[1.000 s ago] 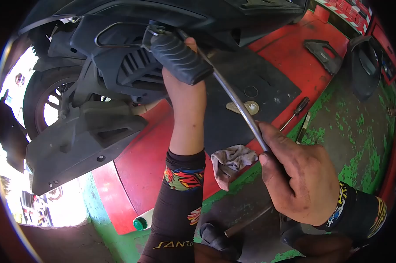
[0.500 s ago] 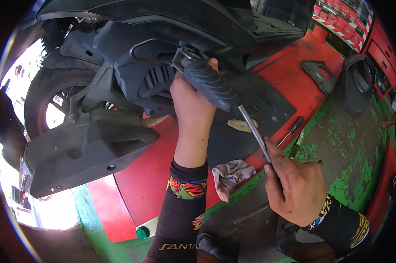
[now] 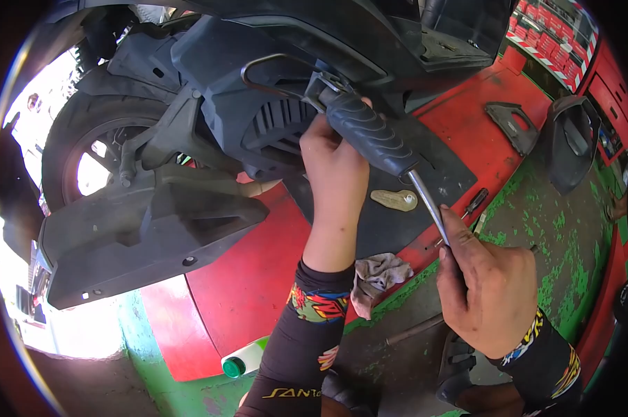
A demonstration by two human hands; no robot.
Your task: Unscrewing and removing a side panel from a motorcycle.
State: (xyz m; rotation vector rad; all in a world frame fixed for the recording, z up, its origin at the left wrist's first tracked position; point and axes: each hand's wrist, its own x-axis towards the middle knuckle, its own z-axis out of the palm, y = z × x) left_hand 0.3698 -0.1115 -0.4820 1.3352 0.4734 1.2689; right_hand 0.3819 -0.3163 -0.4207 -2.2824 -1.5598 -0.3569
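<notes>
A ridged black rubber grip (image 3: pixel 371 132) with a metal bracket at its upper end lies slanted across the middle. My left hand (image 3: pixel 335 153) is closed around it from beneath; most of its fingers are hidden behind it. From the grip's lower end a slim metal rod (image 3: pixel 430 203) runs down to the right. My right hand (image 3: pixel 491 292) pinches the rod's lower, darker end between thumb and fingers. Whether the rod passes into the grip or stops at it, I cannot tell. A bent metal loop (image 3: pixel 253 66) sticks out left of the bracket, in front of the dark scooter's body (image 3: pixel 216 76).
A grey mat (image 3: pixel 390 226) on the red platform (image 3: pixel 230 306) bears a tan oval piece (image 3: pixel 394 200). Nearby are a crumpled rag (image 3: pixel 382 274), a screwdriver (image 3: pixel 476 201) and a green-capped bottle (image 3: pixel 234 366). Loose dark panels (image 3: pixel 514 126) lie to the right. The wheel (image 3: pixel 67 156) stands left.
The scene has shifted slightly to the right in view. Both hands keep their hold on the grip and the rod, with little other visible difference.
</notes>
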